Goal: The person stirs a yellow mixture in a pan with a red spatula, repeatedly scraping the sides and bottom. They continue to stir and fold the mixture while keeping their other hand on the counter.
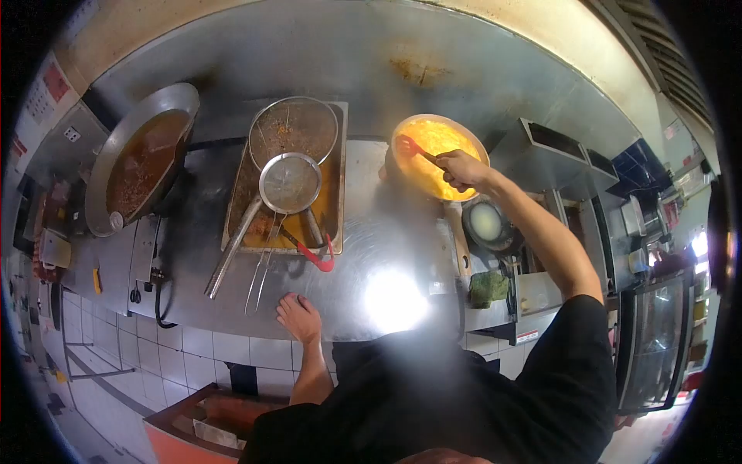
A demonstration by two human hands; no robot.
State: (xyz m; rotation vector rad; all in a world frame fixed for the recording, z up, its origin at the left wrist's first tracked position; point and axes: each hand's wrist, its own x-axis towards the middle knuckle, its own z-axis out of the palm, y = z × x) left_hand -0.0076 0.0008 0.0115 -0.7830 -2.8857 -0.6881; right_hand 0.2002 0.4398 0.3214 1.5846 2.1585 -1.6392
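Note:
My right hand (462, 171) is closed around the handle of a red-headed spatula (407, 146). The spatula's head lies in yellow, egg-like food inside a round pan (399, 165) at the back of the counter. That pan's handle (457, 232) points toward me. My left hand (298, 315) rests flat on the front edge of the steel counter (367, 209), fingers extended and holding nothing. Near it are the wire handles of a strainer and a second red utensil (318, 259), which leans on a metal tray (342, 166).
Two strainers, one large (294, 127) and one small (290, 183), lie over the tray of orange liquid. A wide wok (176, 99) of brown liquid stands at left. Right of the pan are a dark pot (506, 236) with pale contents and a green sponge-like block (488, 288).

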